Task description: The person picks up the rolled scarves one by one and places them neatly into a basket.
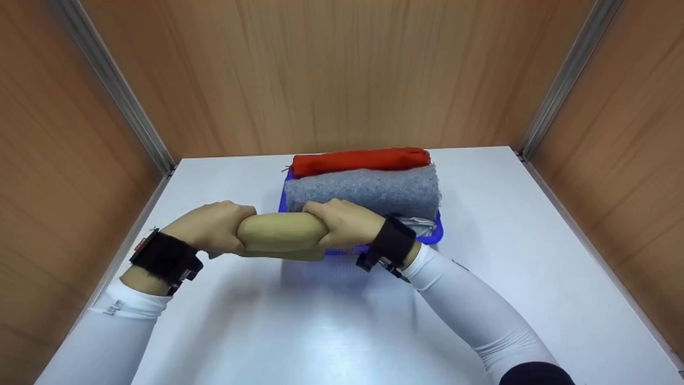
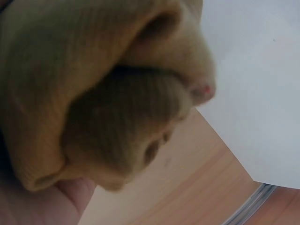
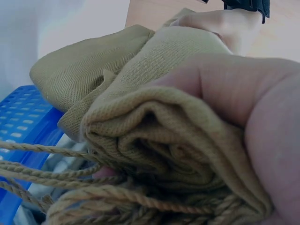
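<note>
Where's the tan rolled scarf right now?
In the head view the tan rolled scarf is held off the white table, left hand and right hand gripping its ends, just in front of the blue basket.

Close up: rolled tan cloth (image 2: 93, 93) filling the view, thumb (image 2: 70, 197) beneath, white tabletop (image 2: 262, 93) and wooden wall (image 2: 187, 187) behind.

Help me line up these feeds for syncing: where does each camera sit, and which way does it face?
Head: looks forward and down at the table; both hands, left hand and right hand, and sleeves show, gripping a tan roll before the blue basket.
Left wrist: beside the roll's end; a bit of palm shows.
Right wrist: at the fringed end; fingers show.
All share the roll.
</note>
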A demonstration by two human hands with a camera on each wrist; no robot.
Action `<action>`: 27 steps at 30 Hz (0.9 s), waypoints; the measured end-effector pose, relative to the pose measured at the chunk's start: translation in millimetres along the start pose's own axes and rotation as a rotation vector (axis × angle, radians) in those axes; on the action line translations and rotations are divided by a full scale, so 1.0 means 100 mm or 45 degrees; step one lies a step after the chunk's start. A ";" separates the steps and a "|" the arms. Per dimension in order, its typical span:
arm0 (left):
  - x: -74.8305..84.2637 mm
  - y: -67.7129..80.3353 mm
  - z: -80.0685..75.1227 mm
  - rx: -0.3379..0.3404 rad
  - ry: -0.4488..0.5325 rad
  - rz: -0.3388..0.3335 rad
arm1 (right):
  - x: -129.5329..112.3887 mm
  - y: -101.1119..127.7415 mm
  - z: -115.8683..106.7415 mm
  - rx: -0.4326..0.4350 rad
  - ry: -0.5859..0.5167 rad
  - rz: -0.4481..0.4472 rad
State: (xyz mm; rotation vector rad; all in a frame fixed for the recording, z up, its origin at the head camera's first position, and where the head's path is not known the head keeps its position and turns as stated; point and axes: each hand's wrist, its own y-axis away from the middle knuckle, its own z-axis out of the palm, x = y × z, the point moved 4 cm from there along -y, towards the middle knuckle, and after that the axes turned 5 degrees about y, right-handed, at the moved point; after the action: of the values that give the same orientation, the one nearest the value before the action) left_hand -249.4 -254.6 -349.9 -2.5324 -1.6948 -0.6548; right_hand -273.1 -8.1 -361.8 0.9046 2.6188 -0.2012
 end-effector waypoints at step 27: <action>0.15 -0.19 0.12 0.105 0.007 0.137 | 0.27 0.23 -0.06 0.036 0.014 0.071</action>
State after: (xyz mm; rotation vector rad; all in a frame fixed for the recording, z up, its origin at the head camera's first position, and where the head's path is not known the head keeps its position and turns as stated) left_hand -257.3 -230.6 -359.3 -2.5412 -1.5376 -0.5717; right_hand -280.4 26.4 -367.2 0.9901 2.6029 -0.2198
